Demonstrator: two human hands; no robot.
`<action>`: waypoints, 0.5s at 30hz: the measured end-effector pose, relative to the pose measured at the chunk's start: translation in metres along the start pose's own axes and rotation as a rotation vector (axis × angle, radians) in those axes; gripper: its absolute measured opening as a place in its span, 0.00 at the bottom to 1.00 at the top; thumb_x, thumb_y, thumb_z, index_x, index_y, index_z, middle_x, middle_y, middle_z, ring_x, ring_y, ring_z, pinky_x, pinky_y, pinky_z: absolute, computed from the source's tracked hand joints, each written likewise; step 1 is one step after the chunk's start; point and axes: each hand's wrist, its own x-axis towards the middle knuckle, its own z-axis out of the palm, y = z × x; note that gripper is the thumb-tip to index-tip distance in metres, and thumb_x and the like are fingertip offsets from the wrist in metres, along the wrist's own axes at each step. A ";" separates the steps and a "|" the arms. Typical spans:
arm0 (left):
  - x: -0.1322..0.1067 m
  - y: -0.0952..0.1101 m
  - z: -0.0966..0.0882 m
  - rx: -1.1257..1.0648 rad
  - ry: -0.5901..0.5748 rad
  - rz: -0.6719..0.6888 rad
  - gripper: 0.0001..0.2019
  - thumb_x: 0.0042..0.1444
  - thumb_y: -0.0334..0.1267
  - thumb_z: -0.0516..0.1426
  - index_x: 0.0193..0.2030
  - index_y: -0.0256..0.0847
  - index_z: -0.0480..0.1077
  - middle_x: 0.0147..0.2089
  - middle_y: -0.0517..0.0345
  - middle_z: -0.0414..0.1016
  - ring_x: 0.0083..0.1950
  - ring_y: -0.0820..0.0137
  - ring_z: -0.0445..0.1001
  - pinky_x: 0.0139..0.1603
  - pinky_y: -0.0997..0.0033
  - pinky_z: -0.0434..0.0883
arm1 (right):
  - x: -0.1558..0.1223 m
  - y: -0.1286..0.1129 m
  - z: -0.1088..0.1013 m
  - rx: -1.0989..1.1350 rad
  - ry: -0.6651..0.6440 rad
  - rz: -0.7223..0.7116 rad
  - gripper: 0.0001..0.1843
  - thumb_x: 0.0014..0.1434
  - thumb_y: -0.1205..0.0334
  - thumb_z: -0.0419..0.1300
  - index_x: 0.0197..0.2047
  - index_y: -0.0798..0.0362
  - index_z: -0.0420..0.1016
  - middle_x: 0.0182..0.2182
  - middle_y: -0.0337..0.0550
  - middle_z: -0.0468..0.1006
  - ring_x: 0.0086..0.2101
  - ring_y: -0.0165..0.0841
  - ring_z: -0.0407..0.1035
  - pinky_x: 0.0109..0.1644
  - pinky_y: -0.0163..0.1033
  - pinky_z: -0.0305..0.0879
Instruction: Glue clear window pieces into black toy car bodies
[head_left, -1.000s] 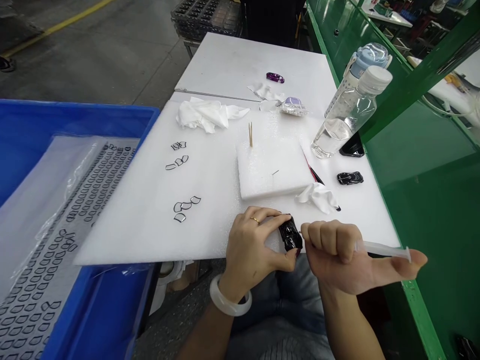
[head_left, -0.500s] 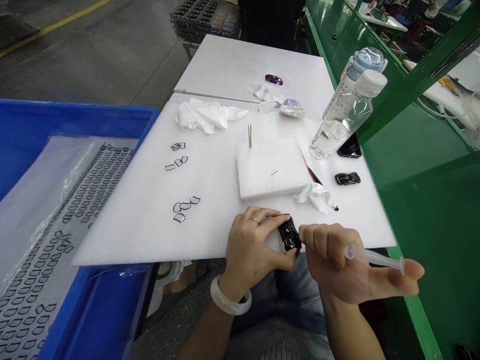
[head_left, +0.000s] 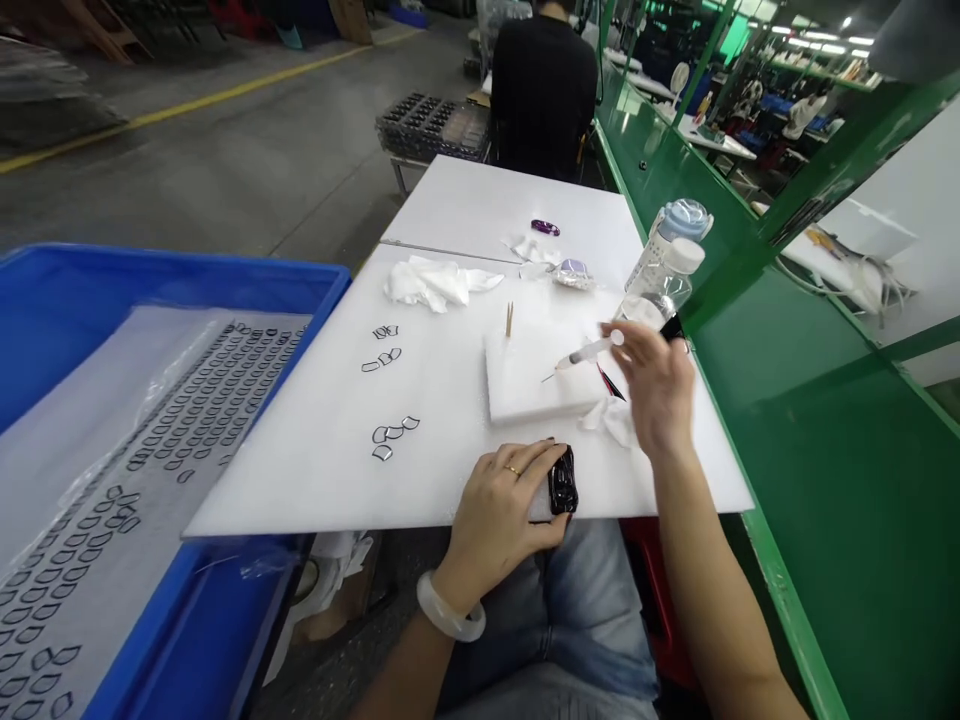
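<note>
My left hand [head_left: 499,510] rests at the board's front edge, shut on a glossy black toy car [head_left: 562,482] that stands lengthwise under its fingers. My right hand [head_left: 656,385], slightly blurred, is raised away from it above the board. Its fingertips pinch a clear plastic syringe [head_left: 589,351], whose thin tip points left and down at a white foam block [head_left: 532,385]. A crumpled white tissue [head_left: 609,422] lies just below my right hand. Two toothpicks [head_left: 509,320] stand upright at the foam block's back edge.
A white foam board [head_left: 300,480] carries small black-rimmed clear pieces [head_left: 390,436]. A blue crate [head_left: 150,340] at left holds a sheet of such pieces. Two bottles [head_left: 660,280] stand at right by a green bench edge [head_left: 772,590]. A seated person [head_left: 544,100] is beyond the table.
My right hand has moved away from the black car, up and forward over the foam block, with the syringe turned tip-left. The view has tilted upward. My left hand still holds the car.
</note>
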 end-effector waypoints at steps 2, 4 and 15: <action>0.001 0.000 -0.001 -0.004 -0.012 0.002 0.33 0.47 0.34 0.62 0.63 0.39 0.64 0.61 0.49 0.71 0.54 0.55 0.70 0.51 0.52 0.70 | -0.017 0.002 -0.024 -0.195 0.162 -0.068 0.18 0.61 0.44 0.52 0.39 0.49 0.73 0.39 0.44 0.77 0.44 0.39 0.71 0.51 0.48 0.65; 0.001 0.000 -0.002 -0.038 -0.010 0.018 0.36 0.49 0.33 0.63 0.66 0.39 0.60 0.64 0.48 0.68 0.56 0.54 0.69 0.52 0.50 0.71 | -0.032 0.006 -0.047 -0.488 0.178 -0.042 0.13 0.60 0.50 0.56 0.34 0.50 0.74 0.34 0.43 0.77 0.38 0.38 0.71 0.46 0.46 0.65; -0.023 -0.010 -0.006 -0.181 0.227 0.020 0.05 0.53 0.28 0.63 0.33 0.41 0.75 0.41 0.57 0.80 0.43 0.64 0.76 0.44 0.59 0.74 | -0.047 0.042 -0.061 -0.912 0.041 -0.223 0.16 0.63 0.50 0.53 0.33 0.52 0.73 0.29 0.42 0.76 0.30 0.36 0.68 0.35 0.41 0.59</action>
